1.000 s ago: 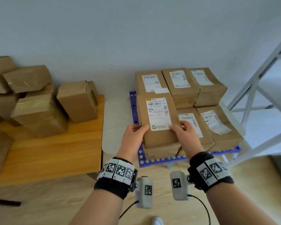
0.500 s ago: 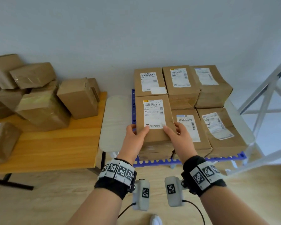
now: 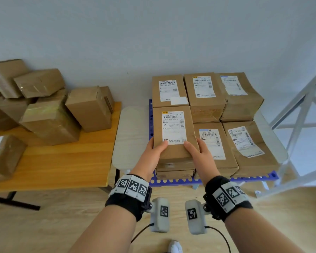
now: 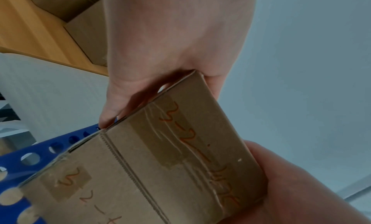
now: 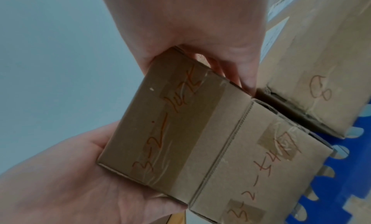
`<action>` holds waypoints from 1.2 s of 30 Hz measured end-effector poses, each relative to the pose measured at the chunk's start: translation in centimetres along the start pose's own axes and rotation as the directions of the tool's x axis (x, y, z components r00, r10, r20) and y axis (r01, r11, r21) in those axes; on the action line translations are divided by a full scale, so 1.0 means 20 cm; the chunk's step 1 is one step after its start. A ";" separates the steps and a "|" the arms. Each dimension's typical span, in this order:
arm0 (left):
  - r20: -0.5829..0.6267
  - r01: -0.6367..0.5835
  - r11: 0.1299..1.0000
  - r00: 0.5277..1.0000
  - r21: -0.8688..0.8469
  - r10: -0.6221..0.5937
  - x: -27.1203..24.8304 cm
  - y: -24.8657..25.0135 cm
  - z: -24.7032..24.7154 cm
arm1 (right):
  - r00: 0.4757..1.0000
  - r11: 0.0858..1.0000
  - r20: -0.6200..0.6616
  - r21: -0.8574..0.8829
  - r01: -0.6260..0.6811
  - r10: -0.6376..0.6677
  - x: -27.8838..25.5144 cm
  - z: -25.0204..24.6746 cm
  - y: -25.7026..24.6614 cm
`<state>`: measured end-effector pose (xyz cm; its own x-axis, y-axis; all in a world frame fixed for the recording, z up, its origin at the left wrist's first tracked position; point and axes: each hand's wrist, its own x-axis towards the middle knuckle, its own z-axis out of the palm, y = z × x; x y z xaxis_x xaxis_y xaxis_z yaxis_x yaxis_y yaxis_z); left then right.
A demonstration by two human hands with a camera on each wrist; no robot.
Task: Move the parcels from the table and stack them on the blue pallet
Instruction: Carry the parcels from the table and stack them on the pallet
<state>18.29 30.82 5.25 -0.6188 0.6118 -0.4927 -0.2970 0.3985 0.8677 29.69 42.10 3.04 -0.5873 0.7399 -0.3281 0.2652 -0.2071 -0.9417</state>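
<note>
A brown labelled parcel (image 3: pixel 173 132) lies on top of the front-left stack on the blue pallet (image 3: pixel 253 178). My left hand (image 3: pixel 154 152) grips its near left corner, thumb on top. My right hand (image 3: pixel 195 152) grips the near right corner the same way. In the left wrist view the parcel's taped end (image 4: pixel 180 140) sits flush on the parcel below (image 4: pixel 90 187). The right wrist view shows that end (image 5: pixel 164 132) between both hands, above the lower parcel (image 5: pixel 261 171). More parcels (image 3: pixel 51 121) are piled on the wooden table (image 3: pixel 62 161) at the left.
Several labelled parcels (image 3: pixel 232 143) fill the rest of the pallet in two rows. A pale rounded board (image 3: pixel 131 136) lies between table and pallet. A white metal frame (image 3: pixel 299 115) stands at the right. Wooden floor lies below my arms.
Both hands have lowered the parcel and pushed it a little away from me onto the front-left stack. Their grip on its near corners is unchanged.
</note>
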 end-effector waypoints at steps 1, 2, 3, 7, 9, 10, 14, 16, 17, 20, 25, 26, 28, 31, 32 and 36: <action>-0.001 -0.002 1.000 1.000 0.012 0.002 0.00 0.00 0.00 | 1.000 1.000 0.001 0.006 -0.001 0.001 0.00 0.00 0.00; -0.001 -0.005 1.000 1.000 0.026 0.005 0.00 0.00 0.00 | 1.000 1.000 0.002 0.011 0.000 0.000 0.00 0.00 0.00; -0.002 -0.013 0.999 1.000 0.041 0.013 -0.01 0.01 0.00 | 1.000 1.000 0.001 0.013 -0.002 0.002 0.00 0.00 0.00; -0.043 -0.035 0.996 0.998 0.078 0.038 -0.01 0.01 -0.01 | 1.000 1.000 -0.023 -0.012 0.012 -0.012 -0.01 -0.01 -0.04; -0.065 -0.045 0.995 0.997 0.085 0.051 -0.02 0.03 -0.02 | 0.997 0.997 -0.051 -0.051 0.062 -0.064 -0.03 -0.01 -0.10; -0.076 -0.043 0.996 0.996 0.082 0.049 -0.03 0.03 -0.02 | 0.993 0.993 -0.072 -0.075 0.089 -0.095 -0.04 -0.02 -0.13; -0.193 -0.057 0.998 0.979 0.041 0.064 -0.06 0.07 -0.10 | 0.955 0.966 -0.157 -0.111 0.235 -0.251 -0.08 0.00 -0.29; -0.255 -0.085 0.996 0.963 0.030 0.090 -0.08 0.09 -0.18 | 0.944 0.955 -0.153 -0.097 0.282 -0.294 -0.10 0.06 -0.36; -0.287 -0.099 0.995 0.953 0.025 0.102 -0.08 0.10 -0.23 | 0.941 0.950 -0.138 -0.094 0.299 -0.310 -0.11 0.10 -0.39; -0.372 -0.121 0.993 0.921 0.009 0.116 -0.11 0.13 -0.41 | 0.936 0.937 -0.062 -0.069 0.343 -0.348 -0.12 0.26 -0.45; -0.459 -0.123 0.992 0.881 0.009 0.113 -0.11 0.17 -0.76 | 0.939 0.937 0.052 -0.058 0.344 -0.341 -0.08 0.64 -0.50; -0.468 -0.115 0.993 0.878 0.002 0.103 -0.09 0.18 -0.84 | 0.938 0.937 0.062 -0.064 0.345 -0.341 -0.05 0.72 -0.50; -0.484 -0.108 0.994 0.870 0.001 0.095 -0.06 0.20 -1.00 | 0.941 0.938 0.083 -0.087 0.335 -0.329 0.00 0.89 -0.49; -0.492 -0.099 0.995 0.866 0.005 0.089 0.02 0.22 -1.24 | 0.946 0.940 0.134 -0.141 0.312 -0.294 0.07 1.14 -0.49; -0.491 -0.103 0.995 0.866 0.009 0.094 0.06 0.24 -1.32 | 0.948 0.939 0.151 -0.161 0.304 -0.281 0.10 1.22 -0.49; -0.452 -0.111 0.991 0.882 0.079 0.135 0.23 0.29 -1.58 | 0.960 0.924 0.167 -0.278 0.263 -0.223 0.23 1.49 -0.50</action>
<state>-9.26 14.42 10.05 -0.9143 0.2844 -0.2885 -0.1685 0.3807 0.9092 1.56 28.36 8.67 -0.7512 0.6496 -0.1175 0.3028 0.1809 -0.9357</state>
